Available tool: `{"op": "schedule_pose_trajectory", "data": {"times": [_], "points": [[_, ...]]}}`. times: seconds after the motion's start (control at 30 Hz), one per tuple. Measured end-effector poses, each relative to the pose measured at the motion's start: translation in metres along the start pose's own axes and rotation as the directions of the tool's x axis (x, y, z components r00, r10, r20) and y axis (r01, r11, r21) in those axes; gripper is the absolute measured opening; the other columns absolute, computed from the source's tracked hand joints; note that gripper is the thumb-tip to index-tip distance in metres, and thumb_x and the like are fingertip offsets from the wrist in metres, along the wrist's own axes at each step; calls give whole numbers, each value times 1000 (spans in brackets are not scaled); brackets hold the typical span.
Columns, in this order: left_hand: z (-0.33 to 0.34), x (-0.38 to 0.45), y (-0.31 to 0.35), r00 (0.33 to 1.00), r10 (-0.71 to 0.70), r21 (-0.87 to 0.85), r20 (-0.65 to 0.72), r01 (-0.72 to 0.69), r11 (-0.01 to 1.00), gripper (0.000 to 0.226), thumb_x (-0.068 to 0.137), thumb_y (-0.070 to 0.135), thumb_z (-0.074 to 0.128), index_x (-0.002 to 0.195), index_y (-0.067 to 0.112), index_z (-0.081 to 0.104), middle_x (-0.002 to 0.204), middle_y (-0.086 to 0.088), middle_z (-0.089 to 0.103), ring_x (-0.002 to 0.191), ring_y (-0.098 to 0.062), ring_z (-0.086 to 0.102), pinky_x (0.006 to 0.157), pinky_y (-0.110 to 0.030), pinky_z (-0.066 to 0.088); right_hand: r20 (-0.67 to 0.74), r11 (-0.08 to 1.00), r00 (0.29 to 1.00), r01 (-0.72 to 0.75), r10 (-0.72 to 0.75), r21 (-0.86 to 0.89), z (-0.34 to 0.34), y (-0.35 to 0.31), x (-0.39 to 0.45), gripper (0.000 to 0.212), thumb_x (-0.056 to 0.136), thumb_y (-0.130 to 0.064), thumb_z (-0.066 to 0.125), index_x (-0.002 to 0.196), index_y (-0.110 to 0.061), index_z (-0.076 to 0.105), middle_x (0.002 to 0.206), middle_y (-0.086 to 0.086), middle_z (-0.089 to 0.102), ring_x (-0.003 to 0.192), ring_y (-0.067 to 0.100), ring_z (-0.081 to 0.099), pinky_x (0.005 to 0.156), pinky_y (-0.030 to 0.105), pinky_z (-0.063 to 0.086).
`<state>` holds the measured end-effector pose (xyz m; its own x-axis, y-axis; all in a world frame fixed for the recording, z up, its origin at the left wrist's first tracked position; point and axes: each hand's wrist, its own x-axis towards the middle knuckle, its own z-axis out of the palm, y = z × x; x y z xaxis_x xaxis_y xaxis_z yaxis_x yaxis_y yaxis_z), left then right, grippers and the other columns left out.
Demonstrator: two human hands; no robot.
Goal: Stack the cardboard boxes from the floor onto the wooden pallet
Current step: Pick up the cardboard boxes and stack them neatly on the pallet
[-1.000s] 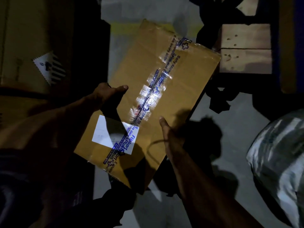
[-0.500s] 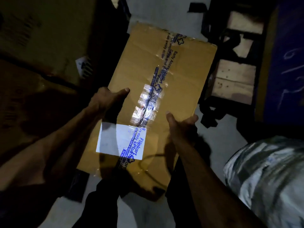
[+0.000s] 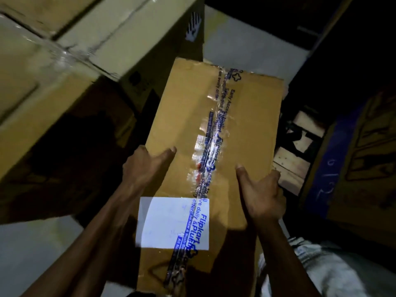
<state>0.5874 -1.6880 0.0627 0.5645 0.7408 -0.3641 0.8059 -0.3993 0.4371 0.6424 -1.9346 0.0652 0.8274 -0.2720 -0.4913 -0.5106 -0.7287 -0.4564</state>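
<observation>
Warehouse: stacked cartons (image 3: 64, 67), pallet (image 3: 291, 166)

Held box (image 3: 216, 159) centre, stacked boxes (image 3: 64, 67) left, pallet (image 3: 295, 166) right (partly hidden)

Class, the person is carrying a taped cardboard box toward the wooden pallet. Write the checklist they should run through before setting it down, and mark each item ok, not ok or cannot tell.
1. Left hand grips the cardboard box's left edge, thumb on top: ok.
2. Right hand grips the right edge, thumb on top: ok.
3. Printed tape seals the top seam along its length: ok.
4. White label faces up and is not covered by the hands: ok.
5. Wooden pallet has free room for the box: cannot tell, only a few slats show beside the box.
6. Box held level: cannot tell from this angle.
</observation>
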Motion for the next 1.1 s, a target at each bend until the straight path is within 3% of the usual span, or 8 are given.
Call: {"op": "schedule_pose_trajectory", "data": {"times": [0.2,0.3,0.43,0.6,0.73,0.83,0.93,1.1], "points": [[-80,-61,-30,994,52,7,-91,-51,999,93,78,84,52,128,7,56,123,-15,64,107,-36,63,88,-45,54,-41,990,989,144,-144,-16,-38,-20,-95,84,78,-81,52,123,-11,43,120,19,62,107,42,60,86,46,48],[-120,-92,-57,993,73,-44,-96,-77,996,97,72,90,48,123,8,59,119,-14,66,104,-36,64,87,-47,55,-67,981,979,191,-193,-36,-45,-18,-145,84,78,-81,51,122,-10,44,119,20,62,105,43,60,86,47,50],[-165,-136,-102,990,81,-60,-120,-88,994,83,76,85,51,111,12,65,107,-10,69,94,-32,65,74,-36,49,-114,968,961,248,-252,-46,-49,-3,-219,79,81,-78,52,120,-9,45,119,20,62,106,43,59,83,45,46],[-215,-202,-153,980,96,-130,-175,-120,984,70,82,77,56,107,13,67,98,-5,66,83,-25,57,70,-31,39,-126,952,944,303,-305,-35,-60,15,-313,60,83,-75,52,100,-20,37,117,18,62,108,41,58,79,41,40],[-252,-246,-192,982,53,-179,-183,-86,980,72,79,79,57,109,15,68,108,-8,71,95,-34,65,74,-33,44,-127,938,930,341,-346,-60,-68,25,-374,61,83,-76,51,100,-19,37,115,18,62,107,41,58,77,40,39],[-274,-279,-218,979,3,-194,-203,-44,980,75,79,78,58,113,12,68,113,-12,69,102,-38,64,76,-34,43,-109,922,916,380,-386,-69,-69,31,-409,60,84,-76,50,97,-19,37,98,11,54,94,37,56,75,39,39],[-289,-308,-248,972,-46,-202,-230,-1,979,82,75,83,54,113,12,68,113,-14,69,102,-40,64,77,-37,45,-82,901,898,426,-432,-79,-67,37,-439,60,84,-76,49,97,-19,39,92,4,47,83,28,45,73,38,38],[-302,-360,-295,932,-168,-249,-321,88,965,79,76,82,55,109,10,67,111,-16,68,99,-40,63,75,-37,45,-18,847,851,521,-525,-102,-57,52,-478,67,83,-78,48,105,-14,46,90,4,47,80,26,43,71,36,36]]}}
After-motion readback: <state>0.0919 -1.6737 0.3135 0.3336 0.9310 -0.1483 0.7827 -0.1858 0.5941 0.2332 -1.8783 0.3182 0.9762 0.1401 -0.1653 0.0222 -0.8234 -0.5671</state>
